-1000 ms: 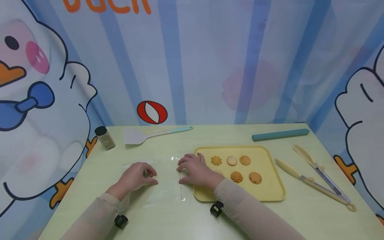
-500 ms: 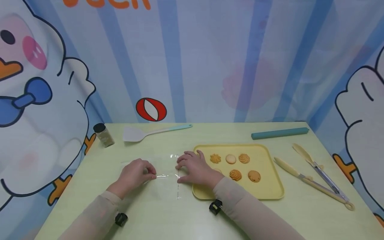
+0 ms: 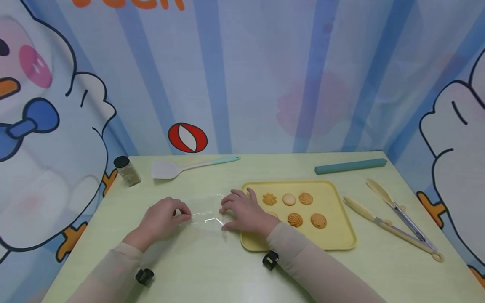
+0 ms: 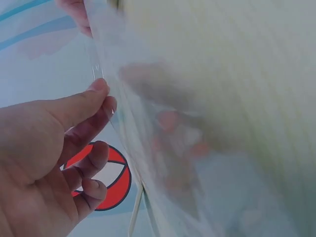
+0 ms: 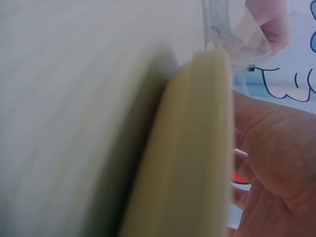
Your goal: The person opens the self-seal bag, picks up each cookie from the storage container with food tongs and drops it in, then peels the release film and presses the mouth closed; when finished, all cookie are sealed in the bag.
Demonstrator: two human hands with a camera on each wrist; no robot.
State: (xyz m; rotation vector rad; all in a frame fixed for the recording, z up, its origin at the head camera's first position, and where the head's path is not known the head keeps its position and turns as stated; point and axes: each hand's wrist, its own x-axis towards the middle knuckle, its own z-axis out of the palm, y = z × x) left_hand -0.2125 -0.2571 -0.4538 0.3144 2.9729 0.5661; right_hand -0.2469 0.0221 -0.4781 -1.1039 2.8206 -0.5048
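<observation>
A clear plastic bag (image 3: 204, 207) lies on the table between the two hands. The left hand (image 3: 161, 221) pinches the bag's left part between thumb and index finger; in the left wrist view the film (image 4: 111, 64) lifts off the table at that pinch. At the bag's right edge rests the right hand (image 3: 245, 213), its fingers spread and lightly bent, fingertips on the film. Its wrist lies over the left side of a yellow tray (image 3: 303, 243), partly hiding one cookie (image 3: 273, 214). More cookies stay visible, including a swirled one (image 3: 294, 219) and a star-shaped one (image 3: 269, 199).
A spice jar with a black lid (image 3: 127, 171) and a white spatula (image 3: 166, 169) stand at the back left. A teal rod (image 3: 350, 166) lies at the back right. Opened tongs (image 3: 395, 235) lie right of the tray. A printed curtain hangs behind.
The left hand has closed its thumb and finger on the bag and lifted its film, pulling it slightly up. The right hand stays at the bag's right edge. The head view shifts slightly.
</observation>
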